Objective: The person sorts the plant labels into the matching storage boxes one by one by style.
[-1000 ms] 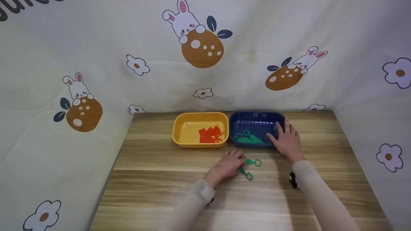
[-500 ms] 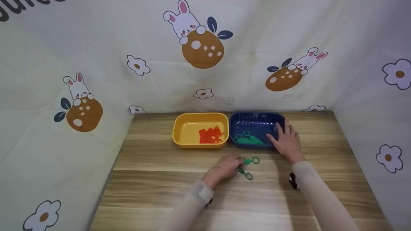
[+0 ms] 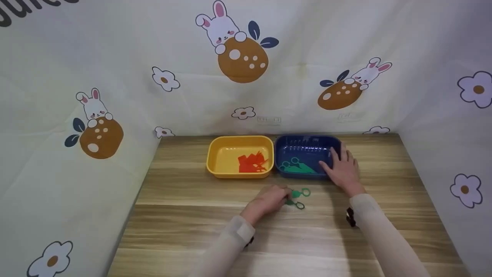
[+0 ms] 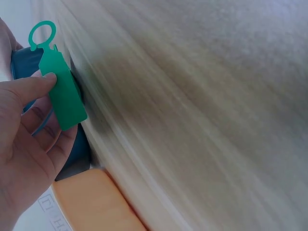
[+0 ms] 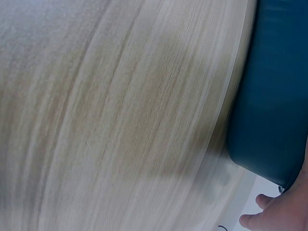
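In the head view my left hand (image 3: 269, 200) is just in front of the two basins, gripping green plastic hang tags. Two ring ends poke out to its right, one above the other. The left wrist view shows the thumb flat on a green hang tag (image 4: 65, 96), its open ring upward, with another edge partly hidden behind it. My right hand (image 3: 344, 171) rests with extended fingers on the right end of the dark blue basin (image 3: 307, 176), thumb over the front rim. Inside that basin lie several green tags (image 3: 301, 167) with rings.
A yellow basin (image 3: 223, 159) with red tags (image 3: 250, 163) in its right half stands against the blue basin's left side. The wood-grain table (image 3: 180, 219) extends in front. A printed cloth (image 3: 184, 107) hangs behind and along both sides.
The left hand has drawn slightly down and left from the basins with the tags. Their two rings have come closer together. The right hand has stayed on the blue basin.
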`<state>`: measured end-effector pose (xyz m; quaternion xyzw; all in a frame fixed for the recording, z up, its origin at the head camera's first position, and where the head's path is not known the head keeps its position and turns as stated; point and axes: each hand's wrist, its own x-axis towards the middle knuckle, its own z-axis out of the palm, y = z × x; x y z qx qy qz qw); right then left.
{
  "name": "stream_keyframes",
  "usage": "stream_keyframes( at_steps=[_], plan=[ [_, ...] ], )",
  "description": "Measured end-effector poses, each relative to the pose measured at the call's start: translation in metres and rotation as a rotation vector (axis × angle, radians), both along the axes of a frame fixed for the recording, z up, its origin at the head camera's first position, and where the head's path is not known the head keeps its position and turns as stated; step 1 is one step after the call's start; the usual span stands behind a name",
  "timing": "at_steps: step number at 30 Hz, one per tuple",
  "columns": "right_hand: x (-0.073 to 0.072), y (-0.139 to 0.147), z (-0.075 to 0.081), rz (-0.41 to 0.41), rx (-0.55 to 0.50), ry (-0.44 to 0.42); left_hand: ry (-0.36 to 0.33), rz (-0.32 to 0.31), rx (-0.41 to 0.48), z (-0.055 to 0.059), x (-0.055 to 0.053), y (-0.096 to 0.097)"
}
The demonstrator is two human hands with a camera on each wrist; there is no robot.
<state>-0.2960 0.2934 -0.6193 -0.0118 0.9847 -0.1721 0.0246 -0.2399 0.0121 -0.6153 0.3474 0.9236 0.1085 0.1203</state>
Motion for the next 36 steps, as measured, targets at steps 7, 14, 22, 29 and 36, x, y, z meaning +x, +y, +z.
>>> stream_keyframes(
  at_steps=[7, 14, 22, 29, 36],
  plan=[
    [0.0, 0.0, 0.0, -0.005, 0.001, 0.001, -0.047, 0.013, 0.052, 0.005, -0.004, 0.0],
    [0.0, 0.001, -0.001, -0.001, 0.016, -0.014, -0.048, 0.036, 0.033, 0.015, -0.009, 0.002],
    [-0.002, 0.001, -0.002, -0.009, 0.013, -0.005, 0.027, 0.001, 0.01, 0.024, -0.017, 0.004],
    [-0.002, 0.002, -0.001, -0.004, 0.012, -0.013, 0.046, -0.006, -0.002, 0.034, -0.024, 0.007],
    [-0.002, 0.001, 0.0, 0.001, 0.016, -0.025, 0.067, 0.021, 0.017, 0.044, -0.034, 0.01]
  ],
)
